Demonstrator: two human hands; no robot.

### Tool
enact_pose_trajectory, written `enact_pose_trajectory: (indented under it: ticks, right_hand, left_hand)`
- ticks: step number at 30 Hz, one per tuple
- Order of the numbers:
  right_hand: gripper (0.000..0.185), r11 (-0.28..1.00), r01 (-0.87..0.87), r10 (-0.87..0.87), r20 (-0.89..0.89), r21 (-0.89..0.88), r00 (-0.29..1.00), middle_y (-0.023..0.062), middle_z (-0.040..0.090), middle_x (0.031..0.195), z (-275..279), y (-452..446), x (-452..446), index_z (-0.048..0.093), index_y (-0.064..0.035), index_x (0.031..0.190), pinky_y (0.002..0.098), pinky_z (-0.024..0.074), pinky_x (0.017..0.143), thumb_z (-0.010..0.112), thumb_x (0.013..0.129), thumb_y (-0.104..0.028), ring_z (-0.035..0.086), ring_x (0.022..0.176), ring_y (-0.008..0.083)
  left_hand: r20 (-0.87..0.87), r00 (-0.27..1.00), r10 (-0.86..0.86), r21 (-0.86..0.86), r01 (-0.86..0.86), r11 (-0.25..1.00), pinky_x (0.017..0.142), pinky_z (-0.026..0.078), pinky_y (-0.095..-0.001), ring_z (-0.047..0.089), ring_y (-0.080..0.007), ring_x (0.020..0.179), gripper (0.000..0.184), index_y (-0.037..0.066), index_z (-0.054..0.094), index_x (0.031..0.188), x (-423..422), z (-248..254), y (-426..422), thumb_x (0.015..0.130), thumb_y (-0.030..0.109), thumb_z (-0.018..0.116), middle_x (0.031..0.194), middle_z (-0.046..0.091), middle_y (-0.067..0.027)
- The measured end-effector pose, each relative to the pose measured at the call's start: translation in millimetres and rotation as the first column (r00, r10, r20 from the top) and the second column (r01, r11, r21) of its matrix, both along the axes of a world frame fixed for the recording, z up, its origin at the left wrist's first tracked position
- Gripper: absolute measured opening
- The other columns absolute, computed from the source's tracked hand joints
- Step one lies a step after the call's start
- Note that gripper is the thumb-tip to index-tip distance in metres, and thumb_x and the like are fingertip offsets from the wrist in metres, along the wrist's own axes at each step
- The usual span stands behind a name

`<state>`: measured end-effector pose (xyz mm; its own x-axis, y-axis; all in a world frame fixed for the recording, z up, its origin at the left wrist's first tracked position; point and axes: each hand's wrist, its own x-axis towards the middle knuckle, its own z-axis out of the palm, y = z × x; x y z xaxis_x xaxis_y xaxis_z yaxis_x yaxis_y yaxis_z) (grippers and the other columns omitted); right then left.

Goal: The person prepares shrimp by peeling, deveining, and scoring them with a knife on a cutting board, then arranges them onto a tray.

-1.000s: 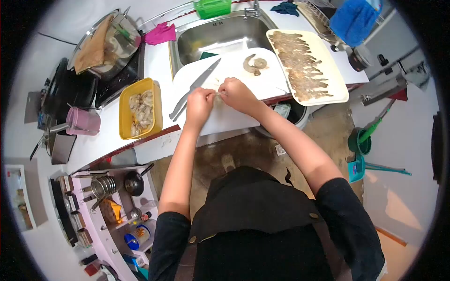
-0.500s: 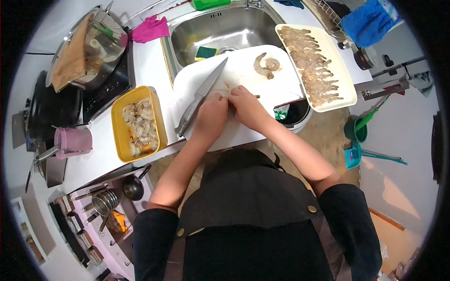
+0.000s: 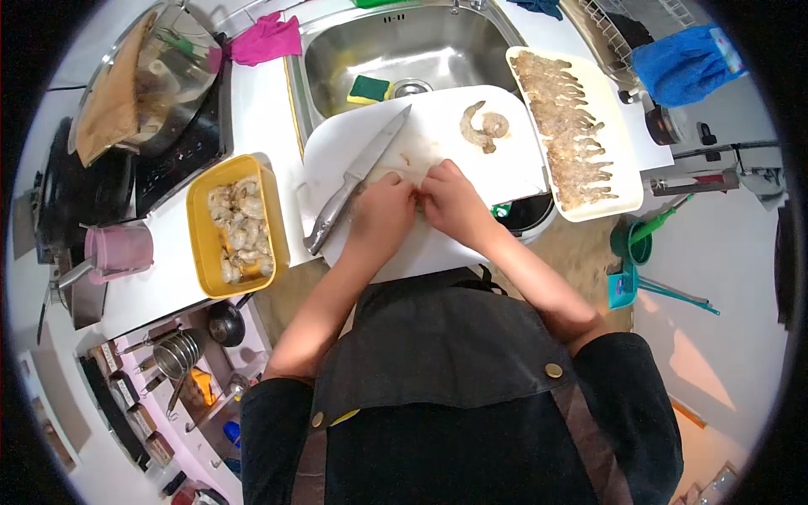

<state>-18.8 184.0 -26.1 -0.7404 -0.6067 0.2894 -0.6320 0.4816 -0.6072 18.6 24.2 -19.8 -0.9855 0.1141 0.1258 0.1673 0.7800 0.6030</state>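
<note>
Both hands meet over the near part of the white cutting board [image 3: 324,147]. My left hand [image 3: 380,215] is closed, its fingertips pinched against those of my right hand [image 3: 459,202], which is closed too. Whatever lies between them is small and hidden by the fingers. A knife [image 3: 358,172] rests diagonally on the board, left of my left hand, blade pointing away. Two curled shrimp [image 3: 484,128] lie on the far right of the board. Several flattened shrimp [image 3: 568,126] sit in a row on the cream tray [image 3: 621,160]. More shrimp [image 3: 244,227] fill the yellow container [image 3: 202,244] at left.
Beyond the board is a steel sink [image 3: 454,59] with a sponge [image 3: 370,90]. A pink cloth [image 3: 265,39] and a pink cup [image 3: 120,250] are on the left counter, and a large lidded pot [image 3: 168,84] behind. A bin [image 3: 532,217] stands under the board's right edge.
My hands stay together at the board, with the right hand turned slightly and the fingers shifted. The whole view has moved a little; the knife and the two curled shrimp stay put.
</note>
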Motion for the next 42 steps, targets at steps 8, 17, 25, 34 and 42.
enact_pose_trajectory:
  ticks: [8, 17, 25, 34, 42]
  right_hand:
    - [0.023, 0.999, -0.048, 0.048, -0.049, 0.010, 0.998, 0.0110, 0.055, 0.092, -11, 7, -2, 0.061, -0.0024, 0.089, 0.0402, 0.0451, 0.086, 0.062, 0.066, 0.001, 0.049, 0.095, 0.0325]
    - [0.016, 0.989, -0.007, 0.021, 0.093, -0.145, 0.995, 0.0125, 0.056, 0.090, -7, 36, -10, 0.060, -0.0022, 0.086, 0.0408, 0.0457, 0.083, 0.065, 0.072, -0.002, 0.051, 0.093, 0.0331]
    - [0.018, 0.990, -0.003, 0.005, 0.010, -0.142, 1.000, 0.0130, 0.056, 0.089, -12, 25, -6, 0.060, -0.0023, 0.087, 0.0412, 0.0460, 0.082, 0.063, 0.069, 0.000, 0.051, 0.092, 0.0337]
    - [0.008, 0.985, -0.088, 0.089, -0.004, -0.149, 0.996, 0.0121, 0.056, 0.088, 9, 25, -14, 0.061, -0.0042, 0.080, 0.0405, 0.0467, 0.081, 0.063, 0.073, -0.003, 0.053, 0.092, 0.0322]
    - [0.007, 0.984, -0.178, 0.178, 0.026, 0.003, 0.984, 0.0149, 0.061, 0.089, -1, -36, -2, 0.063, 0.0011, 0.078, 0.0418, 0.0487, 0.081, 0.059, 0.073, -0.002, 0.056, 0.092, 0.0321]
  left_hand:
    - [-0.079, 0.996, 0.047, -0.122, -0.056, 0.991, 0.074, 0.051, -0.0427, 0.063, -0.0349, 0.082, 0.015, 0.003, 0.068, 0.092, 10, -1, 16, 0.080, 0.007, 0.061, 0.089, 0.063, -0.0150]
    - [0.069, 0.996, 0.060, 0.004, -0.060, 0.998, 0.074, 0.050, -0.0442, 0.062, -0.0361, 0.081, 0.013, 0.003, 0.069, 0.091, 0, 19, 27, 0.082, 0.008, 0.061, 0.089, 0.063, -0.0165]
    - [-0.010, 0.997, 0.071, -0.141, -0.072, 0.987, 0.072, 0.050, -0.0451, 0.062, -0.0368, 0.081, 0.012, 0.003, 0.068, 0.091, 5, 1, 36, 0.083, 0.007, 0.060, 0.087, 0.062, -0.0173]
    - [0.084, 0.955, 0.285, 0.078, -0.291, 0.953, 0.071, 0.052, -0.0338, 0.066, -0.0286, 0.074, 0.014, 0.002, 0.072, 0.093, 21, 32, -14, 0.081, 0.007, 0.067, 0.084, 0.067, -0.0165]
    - [0.004, 0.959, 0.282, 0.086, -0.281, 0.956, 0.066, 0.050, -0.0387, 0.063, -0.0318, 0.072, 0.012, 0.003, 0.071, 0.090, 32, 16, -16, 0.079, 0.005, 0.066, 0.081, 0.063, -0.0161]
